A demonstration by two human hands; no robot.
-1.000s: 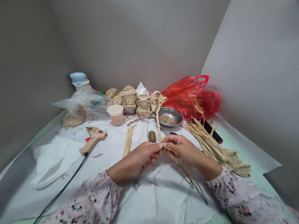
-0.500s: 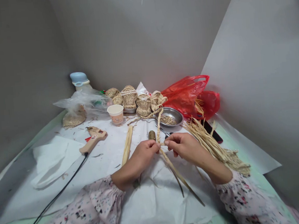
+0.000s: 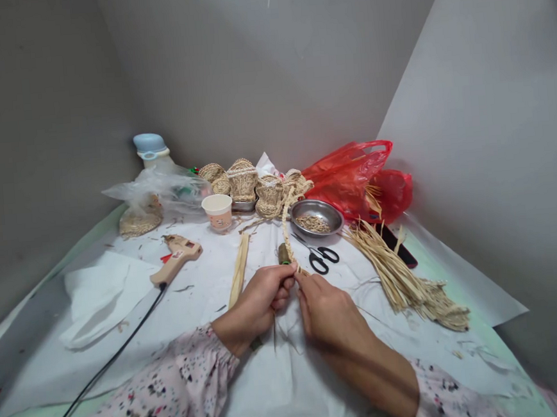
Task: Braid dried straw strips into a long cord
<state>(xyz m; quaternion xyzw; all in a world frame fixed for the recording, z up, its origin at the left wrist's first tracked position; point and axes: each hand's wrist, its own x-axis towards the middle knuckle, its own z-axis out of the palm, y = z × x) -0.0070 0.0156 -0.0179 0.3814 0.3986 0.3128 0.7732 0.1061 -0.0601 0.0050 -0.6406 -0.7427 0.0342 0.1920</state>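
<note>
A pale straw braid (image 3: pixel 286 224) rises from my fingertips toward the woven pieces at the back. My left hand (image 3: pixel 266 296) pinches its lower end, thumb and forefinger pressed together and the other fingers curled. Close against it, my right hand (image 3: pixel 332 310) is closed on the straw at the same spot; its back faces me and hides most of the strands. Just beyond the fingers stands a dark green-brown spool-like cylinder (image 3: pixel 283 254). Black-handled scissors (image 3: pixel 319 257) lie right of the braid.
A glue gun (image 3: pixel 176 260) with its cord lies left, near a paper cup (image 3: pixel 218 213). Flat straw strips (image 3: pixel 239 269) lie left of my hands. Behind are woven straw pieces (image 3: pixel 243 180), a metal bowl (image 3: pixel 316 217) and a red bag (image 3: pixel 348 177). A straw bundle (image 3: pixel 399 276) and phone (image 3: pixel 400 245) lie right.
My right hand has moved left and down, now meeting my left hand. The loose strands below are mostly hidden. The braid has shifted slightly left, and the scissors are now uncovered.
</note>
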